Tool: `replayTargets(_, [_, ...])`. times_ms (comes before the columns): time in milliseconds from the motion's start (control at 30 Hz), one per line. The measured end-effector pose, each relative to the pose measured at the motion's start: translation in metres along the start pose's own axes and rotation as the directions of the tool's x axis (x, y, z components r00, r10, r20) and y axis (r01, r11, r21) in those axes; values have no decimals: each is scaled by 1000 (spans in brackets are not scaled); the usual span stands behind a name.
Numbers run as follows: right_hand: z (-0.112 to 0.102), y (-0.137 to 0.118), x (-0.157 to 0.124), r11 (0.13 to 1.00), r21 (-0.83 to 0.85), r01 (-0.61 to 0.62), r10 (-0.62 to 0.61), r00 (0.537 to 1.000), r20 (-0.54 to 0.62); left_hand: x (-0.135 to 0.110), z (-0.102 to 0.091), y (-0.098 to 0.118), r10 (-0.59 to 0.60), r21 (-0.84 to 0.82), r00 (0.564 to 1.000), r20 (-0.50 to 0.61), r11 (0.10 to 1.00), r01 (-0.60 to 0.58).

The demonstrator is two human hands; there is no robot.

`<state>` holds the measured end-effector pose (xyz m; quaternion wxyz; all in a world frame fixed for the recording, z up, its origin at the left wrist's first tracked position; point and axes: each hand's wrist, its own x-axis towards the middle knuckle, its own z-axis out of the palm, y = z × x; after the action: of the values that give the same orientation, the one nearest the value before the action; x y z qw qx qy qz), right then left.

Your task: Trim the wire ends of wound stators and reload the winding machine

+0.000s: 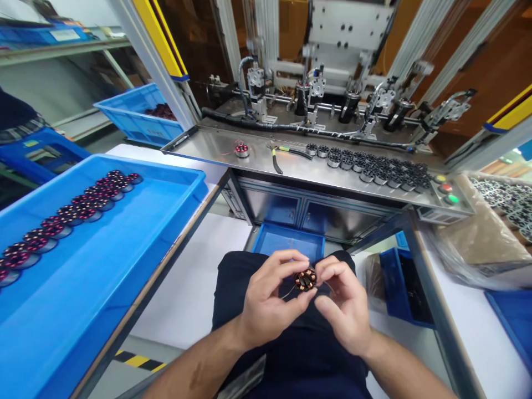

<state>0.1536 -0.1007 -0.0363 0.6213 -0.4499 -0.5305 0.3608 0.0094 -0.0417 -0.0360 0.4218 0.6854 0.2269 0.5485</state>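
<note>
Blue tray [124, 249] with a row of wound coils sits well off to the left, while over the lap the left hand [266, 305] and right hand [347, 310] pinch one copper-wound stator [305, 279] between their fingertips. A loosened pinch could drop it toward the floor, and a hard tug might snap its thin lead wire [286, 295].

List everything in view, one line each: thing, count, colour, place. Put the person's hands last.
held stator: one, copper and black, over the lap.
big tray: one, blue, left.
tray stators: one long row, purple-copper, in the big tray.
steel bench: one, silver, centre.
bench stator: one, reddish, bench's left.
pliers: one, black and yellow-green, mid bench.
bare stators: many, grey-black, bench's right.
buttons: three, yellow, red, green, bench's right end.
small tray: one, blue, under the bench.
left hand: one, bare, fingertips on the held stator.
right hand: one, bare, fingertips on the held stator.
</note>
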Motion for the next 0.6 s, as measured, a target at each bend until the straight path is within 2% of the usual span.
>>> replayTargets(33, [1, 0, 1, 1000, 20, -14, 14, 1000, 12, -1, 0, 0, 46, 47, 999, 17, 998, -46])
replayTargets(100, [4, 0, 3, 996, 66, -53, 54, 998, -10, -2, 0, 0, 66, 71, 997, 27, 995, -67])
replayTargets(200, [9, 5, 1, 984, 120, -130, 143, 984, -109, -4, 0, -1, -5, -4, 1000, -13, 1000, 5])
replayTargets(267, [11, 9, -1, 977, 130, -171, 188, 974, -128, -4, 1, -2, -46, -50, 998, -36, 998, 44])
replayTargets(333, [10, 11, -3, 981, 120, -152, 166, 980, -112, -4, 0, -2, -69, -52, 997, -40, 996, 67])
replayTargets(500, [2, 5, 4, 998, -40, 48, -51, 996, -71, -4, -1, -1, -44, 22, 999, 20, 999, 43])
replayTargets(600, [3, 1, 12, 998, -49, -46, 39, 991, -126, -4, -1, 0, -44, 11, 999, 29, 999, 44])
